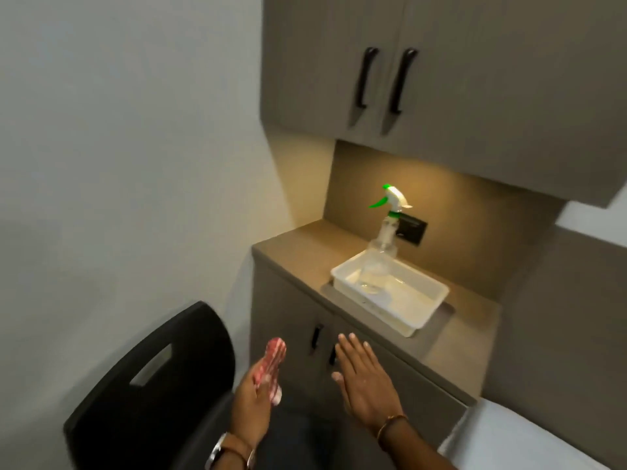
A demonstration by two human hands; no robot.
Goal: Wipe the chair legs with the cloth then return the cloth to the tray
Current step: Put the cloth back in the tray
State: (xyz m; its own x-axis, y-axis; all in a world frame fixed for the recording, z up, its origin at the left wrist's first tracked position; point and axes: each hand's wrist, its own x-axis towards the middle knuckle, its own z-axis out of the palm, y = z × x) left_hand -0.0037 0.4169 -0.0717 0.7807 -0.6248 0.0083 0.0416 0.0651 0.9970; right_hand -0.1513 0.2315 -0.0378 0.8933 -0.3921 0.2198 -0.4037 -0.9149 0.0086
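Left hand fingers clamped on the red-and-white cloth; right hand flat, fingers extended together, empty. White tray holds the spray bottle on the tabletop.

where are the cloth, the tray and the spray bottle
cloth [274, 359], head view, on the red-and-white bunch sticking out above the left hand
tray [428, 313], head view, on its white near side wall
spray bottle [386, 228], head view, on the clear neck under the green collar
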